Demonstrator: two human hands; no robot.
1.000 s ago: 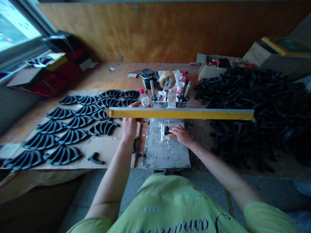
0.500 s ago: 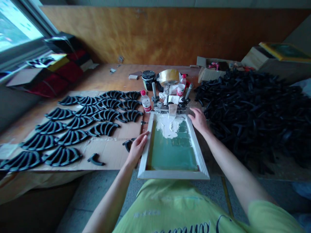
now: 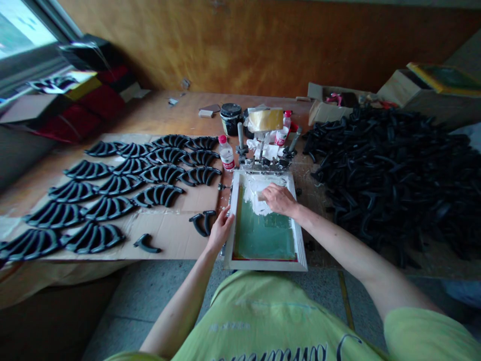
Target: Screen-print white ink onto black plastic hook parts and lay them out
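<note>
A screen frame [image 3: 303, 245] with green mesh lies in front of me, white paste spread over its far part. My right hand [image 3: 280, 199] is closed on a small squeegee [image 3: 260, 196] over the white paste. At the frame's left edge, my left hand [image 3: 221, 228] rests with its fingertips on the rim, holding nothing. The far end of the frame sits at a metal clamp [image 3: 263, 165] with two upright posts. Two black curved parts [image 3: 203, 223] lie just left of my left hand.
Rows of black curved parts [image 3: 93, 208] cover cardboard [image 3: 169, 240] on the left. A large heap of black parts [image 3: 398, 185] fills the right. Behind stand a red-capped bottle [image 3: 226, 154], a black tub [image 3: 230, 120] and an open box [image 3: 330, 113].
My right hand has moved from the frame's right rim onto the mesh and taken hold of the squeegee. The near end of the frame has come lower and shifted slightly. My left hand stays at the left rim.
</note>
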